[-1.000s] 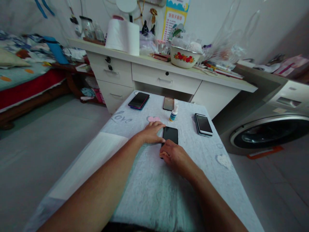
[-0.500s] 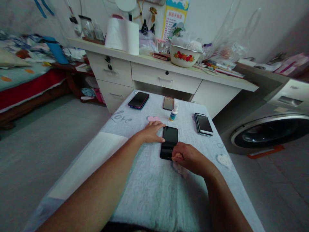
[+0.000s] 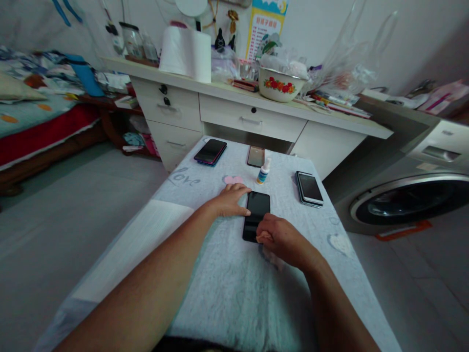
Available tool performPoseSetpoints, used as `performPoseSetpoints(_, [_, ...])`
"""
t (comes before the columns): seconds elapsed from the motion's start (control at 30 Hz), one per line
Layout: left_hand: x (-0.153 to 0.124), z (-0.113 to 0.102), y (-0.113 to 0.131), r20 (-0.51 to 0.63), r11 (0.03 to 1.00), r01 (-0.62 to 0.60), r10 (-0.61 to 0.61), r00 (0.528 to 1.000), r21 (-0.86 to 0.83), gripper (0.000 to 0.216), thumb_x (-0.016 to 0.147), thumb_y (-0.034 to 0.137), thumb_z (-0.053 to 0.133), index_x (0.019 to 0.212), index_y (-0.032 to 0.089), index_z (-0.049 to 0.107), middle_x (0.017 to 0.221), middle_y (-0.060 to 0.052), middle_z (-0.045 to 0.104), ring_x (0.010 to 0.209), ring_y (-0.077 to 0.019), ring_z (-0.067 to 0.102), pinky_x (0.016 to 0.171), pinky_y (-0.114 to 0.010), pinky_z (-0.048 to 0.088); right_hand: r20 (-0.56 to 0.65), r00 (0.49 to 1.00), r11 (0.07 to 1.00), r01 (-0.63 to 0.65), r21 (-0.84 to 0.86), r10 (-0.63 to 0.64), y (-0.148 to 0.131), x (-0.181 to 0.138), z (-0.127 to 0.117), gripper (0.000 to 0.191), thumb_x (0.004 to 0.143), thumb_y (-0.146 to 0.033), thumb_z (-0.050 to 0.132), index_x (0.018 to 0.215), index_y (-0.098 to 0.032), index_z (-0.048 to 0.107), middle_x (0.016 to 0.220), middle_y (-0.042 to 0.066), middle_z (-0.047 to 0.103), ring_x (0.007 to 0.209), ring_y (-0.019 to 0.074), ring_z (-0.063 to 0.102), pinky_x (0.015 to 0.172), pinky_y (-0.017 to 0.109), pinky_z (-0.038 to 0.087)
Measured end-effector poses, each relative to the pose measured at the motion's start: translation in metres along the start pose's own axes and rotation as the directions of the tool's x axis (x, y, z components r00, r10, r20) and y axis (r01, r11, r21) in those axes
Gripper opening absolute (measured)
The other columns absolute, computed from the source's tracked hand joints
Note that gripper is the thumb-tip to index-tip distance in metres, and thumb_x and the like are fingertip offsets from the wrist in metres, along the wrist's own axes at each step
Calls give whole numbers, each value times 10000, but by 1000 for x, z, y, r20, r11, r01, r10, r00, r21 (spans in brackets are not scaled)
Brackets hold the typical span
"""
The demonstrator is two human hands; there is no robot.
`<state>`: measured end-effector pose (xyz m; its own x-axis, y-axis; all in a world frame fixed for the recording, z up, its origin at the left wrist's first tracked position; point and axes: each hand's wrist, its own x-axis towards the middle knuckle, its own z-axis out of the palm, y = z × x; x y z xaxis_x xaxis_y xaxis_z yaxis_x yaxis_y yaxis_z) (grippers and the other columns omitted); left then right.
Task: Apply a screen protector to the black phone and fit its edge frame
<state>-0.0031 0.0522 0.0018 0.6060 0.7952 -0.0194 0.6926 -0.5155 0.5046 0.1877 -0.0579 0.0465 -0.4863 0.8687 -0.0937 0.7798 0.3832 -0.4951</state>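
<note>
While the spread left hand (image 3: pixel 231 200) seemingly steadies the flat black phone (image 3: pixel 258 205) between side edges of the pale bench (image 3: pixel 223 288), the right hand (image 3: pixel 281 236) pinches a small orange cloth (image 3: pixel 264 237).

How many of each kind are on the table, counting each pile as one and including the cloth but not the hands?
Single black phone: 1
Phone piles: 2
Spray bottle: 1
Brownish phone or case: 1
Orange cloth: 1
Total: 6
</note>
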Motion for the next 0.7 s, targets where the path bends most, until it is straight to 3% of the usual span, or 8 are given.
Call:
performPoseSetpoints(0.33, [0, -2, 3, 12, 1000, 13, -13, 1000, 24, 773, 695, 451, 697, 1378, 231, 411, 1442, -94, 397, 1353, -300, 301, 1115, -393, 259, -58, 995, 997, 80, -18, -81, -17, 16, 20, 137, 817, -72, 534, 776, -153, 637, 937, 43, 553, 740, 109, 513, 680, 223, 379])
performPoseSetpoints(0.7, [-1, -5, 3, 61, 999, 19, -22, 998, 38, 799, 708, 472, 679, 1402, 222, 373, 1466, -84, 358, 1358, -292, 283, 1125, -380, 241, 43, 999, 1000, -9, 19, 8, 4, -5, -5, 140, 780, -71, 534, 725, -165, 623, 825, 10, 537, 675, 92, 481, 639, 216, 342])
